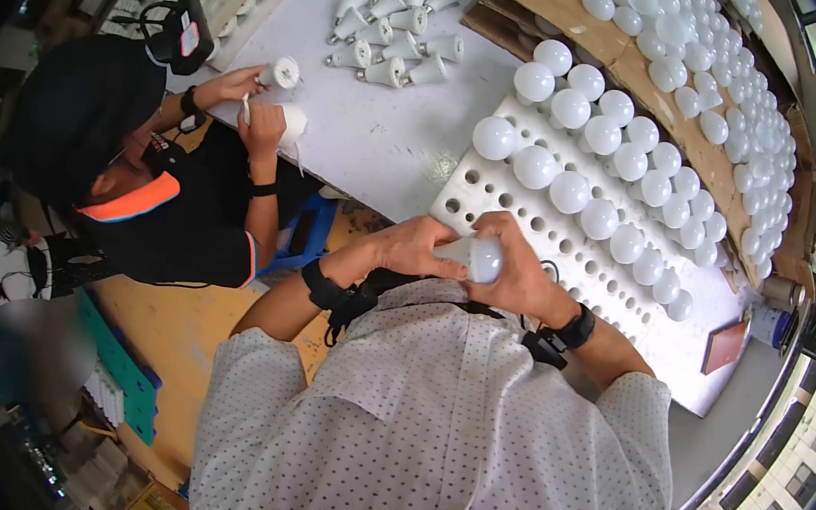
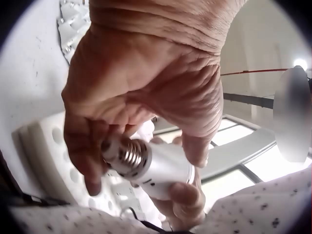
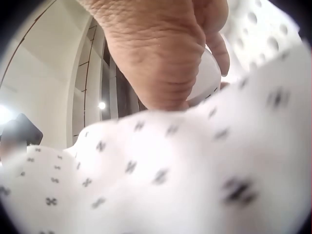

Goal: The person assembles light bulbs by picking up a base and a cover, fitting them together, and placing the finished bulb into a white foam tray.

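Note:
Between my two hands, close in front of the shirt, is a white LED light bulb (image 1: 485,261). The right hand (image 1: 524,276) grips it around the round dome end. My left hand (image 1: 409,246) holds the other end; in the left wrist view its fingers curl about the metal screw base (image 2: 130,155), and the thumb lies along the white housing (image 2: 168,168). Fingertips of the right hand (image 2: 187,200) show below the housing there. The right wrist view has the right hand (image 3: 156,58) covering most of the bulb (image 3: 207,78), with part of the dome showing.
A white foam tray (image 1: 496,190) with holes and rows of round bulbs (image 1: 569,193) lies ahead to the right. Beyond it, cardboard (image 1: 594,34) bears many domes. Bulb bases (image 1: 392,42) lie piled on the table (image 1: 361,139). At left another person (image 1: 173,198) handles bulb parts.

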Available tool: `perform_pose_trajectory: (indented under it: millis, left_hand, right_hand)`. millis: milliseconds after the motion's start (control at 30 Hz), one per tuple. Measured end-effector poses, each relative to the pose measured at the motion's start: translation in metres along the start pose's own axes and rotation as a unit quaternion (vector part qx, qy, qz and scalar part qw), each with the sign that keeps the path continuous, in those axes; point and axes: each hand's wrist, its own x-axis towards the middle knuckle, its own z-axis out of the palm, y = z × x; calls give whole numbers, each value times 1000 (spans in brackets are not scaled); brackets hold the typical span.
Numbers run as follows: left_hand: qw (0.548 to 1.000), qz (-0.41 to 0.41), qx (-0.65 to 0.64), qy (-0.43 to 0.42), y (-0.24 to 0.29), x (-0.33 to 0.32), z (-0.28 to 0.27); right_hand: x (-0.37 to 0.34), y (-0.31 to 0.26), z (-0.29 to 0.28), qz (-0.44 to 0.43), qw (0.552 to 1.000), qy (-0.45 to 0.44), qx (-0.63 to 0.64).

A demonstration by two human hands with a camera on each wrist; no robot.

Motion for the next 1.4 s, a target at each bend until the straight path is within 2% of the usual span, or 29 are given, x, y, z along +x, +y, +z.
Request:
perform_pose_trajectory:
  millis: [33,67,100,133,200,300,367,400,467,500,600,633,667,700,767,833,867,900,967,1000,1067,1100,1167,1200,1267,1300,1333,1367,1400]
  left_hand:
    - [1000,-3,0,-2,-14,-1,-1]
    - [994,-40,-35,93,-29,-2,-5]
    - [977,-79,-71,187,-34,-7,-9]
    - [971,-122,-55,196,-37,-8,-19]
    - [966,-107,-45,231,-48,-9,-30]
    - [947,-82,-4,312,-69,-10,-43]
    - [901,-34,72,425,-79,-13,-55]
    - [898,-33,72,432,-81,-13,-65]
    - [820,-18,244,517,-87,-13,-89]
    - [822,-59,254,507,-92,-10,-103]
    - [797,-6,326,508,-129,17,-142]
    - [791,-46,388,471,-129,25,-150]
    - [777,-88,449,432,-129,31,-156]
    - [776,-79,449,435,-132,36,-160]
    - [794,-112,466,373,-142,43,-162]
    - [774,-65,482,407,-154,46,-159]
    - [767,-53,487,416,-158,47,-156]
    - [764,-50,489,418,-154,44,-153]
    - [778,-52,518,352,-144,38,-150]
    - [775,-54,521,354,-144,37,-146]
    - [786,-22,491,375,-142,35,-137]
    - [800,-45,478,361,-139,33,-134]
    - [826,-63,428,362,-138,32,-128]
    - [821,-76,427,372,-140,33,-123]
    - [854,-64,340,390,-154,32,-116]
    - [827,-30,336,450,-172,35,-106]
    - [837,-40,307,451,-167,31,-104]
    - [812,-5,324,486,-187,35,-96]
    - [833,-87,286,466,-179,31,-95]
  right_hand:
    - [-1,0,-3,41,999,-1,-16]
    - [4,1,-12,5,992,25,-122]
    - [10,6,-17,16,984,21,-175]
    - [16,8,-19,4,972,12,-233]
    - [32,14,-18,-18,956,6,-291]
    - [55,32,-4,-33,923,-64,-378]
    - [61,40,1,-19,895,-94,-435]
    - [64,38,3,6,892,-109,-438]
    - [64,30,4,8,907,-86,-413]
    - [65,25,0,13,919,-56,-391]
    - [76,11,-32,0,938,22,-345]
    - [82,7,-44,-5,953,64,-295]
    - [91,3,-60,39,959,92,-265]
    - [103,0,-79,67,969,118,-206]
    - [126,25,-120,84,962,160,-205]
    - [152,49,-157,107,943,195,-246]
    - [165,65,-173,82,928,204,-299]
    - [178,77,-186,111,925,198,-304]
    - [202,109,-207,115,885,171,-418]
    - [211,127,-215,111,886,172,-415]
    - [230,156,-226,168,825,143,-520]
    - [238,159,-228,159,830,140,-515]
    - [247,159,-230,242,801,108,-536]
    - [248,162,-234,258,811,123,-510]
    - [253,153,-233,303,817,120,-477]
    - [248,173,-240,241,831,133,-483]
    - [241,224,-256,129,830,163,-517]
    - [238,219,-259,160,853,138,-477]
    - [237,222,-262,148,861,130,-468]
